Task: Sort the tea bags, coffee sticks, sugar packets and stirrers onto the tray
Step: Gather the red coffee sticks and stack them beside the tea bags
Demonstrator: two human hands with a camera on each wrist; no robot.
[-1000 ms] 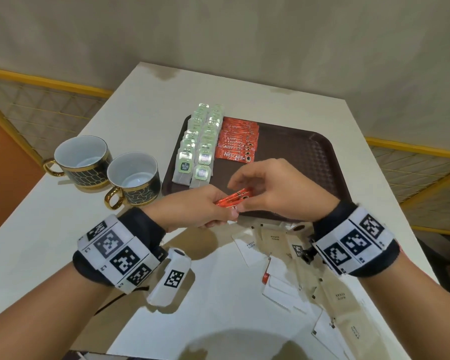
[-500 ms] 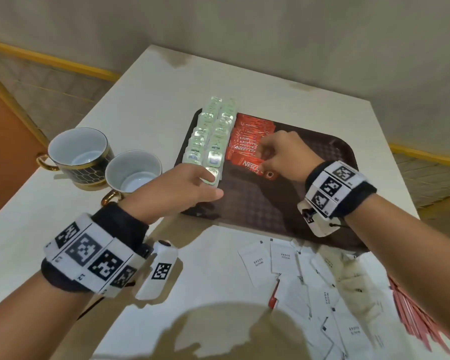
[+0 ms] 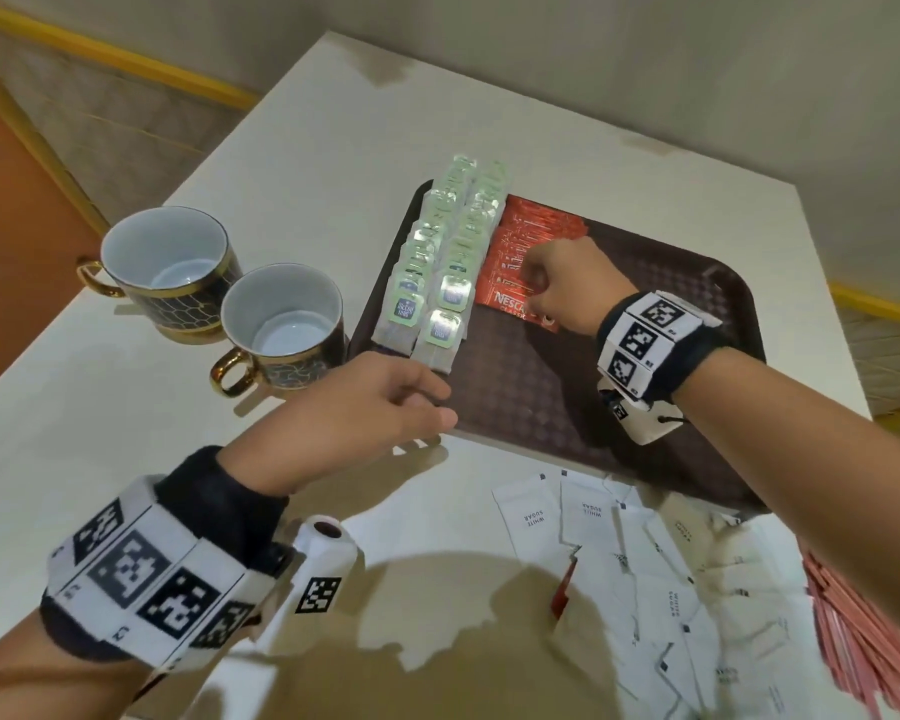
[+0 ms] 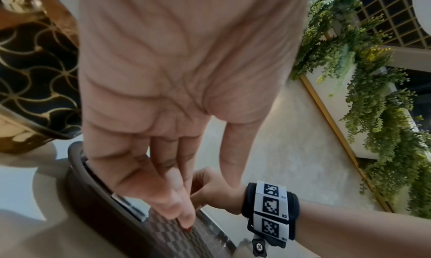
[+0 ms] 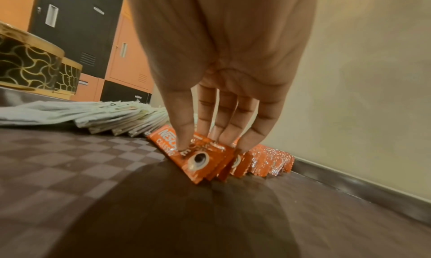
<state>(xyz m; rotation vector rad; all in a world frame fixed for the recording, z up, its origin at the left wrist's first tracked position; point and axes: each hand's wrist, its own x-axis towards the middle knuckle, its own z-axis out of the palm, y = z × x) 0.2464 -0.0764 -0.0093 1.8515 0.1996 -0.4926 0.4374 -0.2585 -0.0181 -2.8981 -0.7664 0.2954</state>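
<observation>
A dark brown tray (image 3: 645, 407) holds two rows of green-labelled tea bags (image 3: 448, 262) on its left side, with a row of red coffee sticks (image 3: 520, 241) beside them. My right hand (image 3: 533, 298) is at the near end of that row. There it pinches the front coffee stick (image 5: 198, 164) between thumb and fingertips (image 5: 247, 144) as the stick lies on the tray floor (image 5: 93, 170). My left hand (image 3: 427, 402) hovers over the tray's near left corner (image 4: 97, 206), fingers straight and holding nothing. White sugar packets (image 3: 645, 563) and pink stirrers (image 3: 863, 641) lie on the table.
Two black-and-gold cups (image 3: 172, 267) (image 3: 281, 324) stand left of the tray, the nearer one close to my left hand. One red stick (image 3: 565, 589) lies among the sugar packets. The tray's right half is bare. A wall runs behind the table.
My right hand has carried the red coffee stick from the tray's near rim to the coffee row. My left hand has let go of it and stayed at the near left corner.
</observation>
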